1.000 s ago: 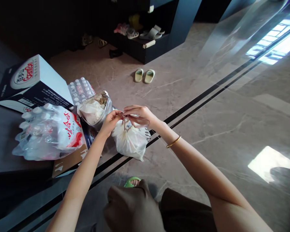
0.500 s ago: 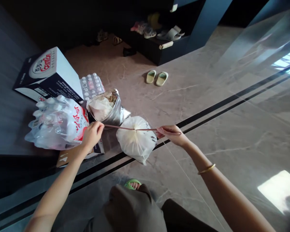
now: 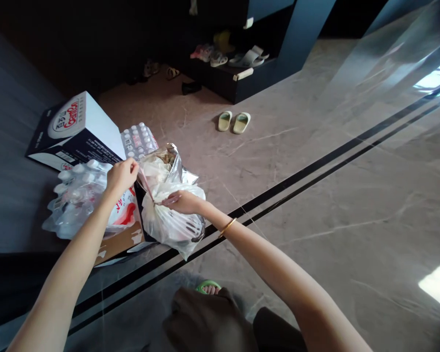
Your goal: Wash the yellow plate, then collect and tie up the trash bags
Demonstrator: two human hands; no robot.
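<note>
A white plastic bag (image 3: pixel 170 220), gathered at its top, has a thin reddish-brown drawstring (image 3: pixel 145 182) running from its neck. My left hand (image 3: pixel 122 175) is closed on one end of the drawstring, above the shrink-wrapped bottles. At the bag's neck, my right hand (image 3: pixel 183 201) is closed on the drawstring and lies against the bag. Just behind is an open silver foil bag (image 3: pixel 175 168) with white plastic and brownish contents, partly hidden by the white bag.
Left are a pack of bottles (image 3: pixel 84 195), a dark-and-white carton (image 3: pixel 104 129) and another bottle pack (image 3: pixel 137 139); a brown cardboard box (image 3: pixel 121 243) lies beneath. Light green slippers (image 3: pixel 241 123) sit on the floor before a shoe cabinet (image 3: pixel 258 80). My green-slippered foot (image 3: pixel 209 287) is below.
Both hands and the white bag have moved left, toward the bottles and foil bag. My hands are closer together, and the drawstring now slants up to my left hand instead of stretching level.
</note>
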